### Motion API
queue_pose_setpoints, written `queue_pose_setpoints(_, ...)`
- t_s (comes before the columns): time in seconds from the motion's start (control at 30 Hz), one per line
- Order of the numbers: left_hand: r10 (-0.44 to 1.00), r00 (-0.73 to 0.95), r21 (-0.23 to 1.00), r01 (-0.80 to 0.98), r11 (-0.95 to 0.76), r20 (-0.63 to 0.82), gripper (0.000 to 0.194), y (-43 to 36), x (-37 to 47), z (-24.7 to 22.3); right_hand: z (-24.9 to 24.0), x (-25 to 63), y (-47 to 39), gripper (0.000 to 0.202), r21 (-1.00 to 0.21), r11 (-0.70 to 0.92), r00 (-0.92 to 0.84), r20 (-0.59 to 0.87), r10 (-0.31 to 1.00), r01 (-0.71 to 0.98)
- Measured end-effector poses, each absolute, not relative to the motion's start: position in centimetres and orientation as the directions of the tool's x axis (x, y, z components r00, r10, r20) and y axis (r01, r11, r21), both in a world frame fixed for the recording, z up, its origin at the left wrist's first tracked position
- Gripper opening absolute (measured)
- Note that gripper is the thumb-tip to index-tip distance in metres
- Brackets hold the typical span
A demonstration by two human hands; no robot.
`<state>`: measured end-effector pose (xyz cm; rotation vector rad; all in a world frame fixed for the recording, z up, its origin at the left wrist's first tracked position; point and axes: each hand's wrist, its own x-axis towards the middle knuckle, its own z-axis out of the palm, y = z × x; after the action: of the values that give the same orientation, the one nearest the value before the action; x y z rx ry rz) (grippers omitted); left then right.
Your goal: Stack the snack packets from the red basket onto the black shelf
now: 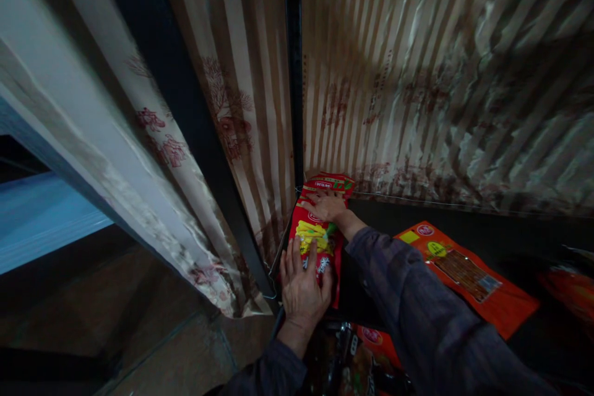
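Observation:
A red food packet (pixel 312 229) with yellow pieces pictured on it lies on a dark shelf (pixel 371 210), tucked into the corner by a black post. My right hand (pixel 325 205) rests on its upper part, fingers spread flat. Lower down, my left hand (pixel 304 284) lies on the packet's near end with its fingers apart. To the right, an orange packet (pixel 473 272) with a brown strip-like picture lies flat on the same shelf, partly behind my right sleeve.
Black posts (pixel 297 74) and striped, printed sheeting (pixel 394 74) stand behind and left of the shelf. More packets (pixel 357 371) lie below at the front, and a reddish one (pixel 573 291) is at the far right. Tiled floor (pixel 171 352) shows at lower left.

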<state>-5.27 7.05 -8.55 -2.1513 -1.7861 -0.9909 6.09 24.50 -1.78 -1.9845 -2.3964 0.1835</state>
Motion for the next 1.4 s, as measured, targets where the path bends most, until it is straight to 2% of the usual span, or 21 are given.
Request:
queue_pose_setpoints(0.4, 0.826, 0.058, 0.276, 0.928, -0.252, 0.561, 0.049, 7.3, -5.3, -8.9, -0.8, 5.5, 23.8, 0.061, -0.103, 0.176, -0.183, -0.064, 0.981, 0.979)
queue_pose_setpoints(0.6, 0.830, 0.057, 0.282, 0.925, -0.253, 0.555, 0.051, 7.3, -5.2, -8.8, -1.5, 4.3, 23.9, 0.053, -0.188, 0.273, -0.266, 0.060, 0.962, 0.943)
queue_pose_setpoints(0.83, 0.835, 0.067, 0.276, 0.927, -0.255, 0.546, 0.054, 7.2, -5.3, -8.8, -1.8, 4.1, 24.7, 0.061, -0.174, 0.275, -0.283, -0.022, 0.959, 0.946)
queue_pose_setpoints(0.97, 0.834, 0.070, 0.271, 0.928, -0.256, 0.547, 0.052, 7.3, -5.3, -8.9, -1.8, 4.1, 24.8, 0.062, -0.166, 0.272, -0.280, -0.021, 0.960, 0.948)
queue_pose_setpoints(1.03, 0.828, 0.068, 0.269, 0.928, -0.257, 0.556, 0.051, 7.3, -5.3, -9.0, -1.9, 4.1, 24.5, 0.063, -0.176, 0.265, -0.267, 0.012, 0.964, 0.948)
queue_pose_setpoints(1.23, 0.820, 0.087, 0.256, 0.927, -0.275, 0.566, 0.047, 7.5, -5.3, -8.9, -1.5, 4.1, 22.9, 0.060, -0.206, 0.358, -0.304, 0.252, 0.919, 0.911)
queue_pose_setpoints(1.4, 0.826, 0.091, 0.256, 0.927, -0.274, 0.556, 0.045, 7.3, -5.3, -8.5, -0.4, 4.6, 19.0, 0.055, -0.291, 0.227, -0.161, 0.234, 0.959, 0.929)
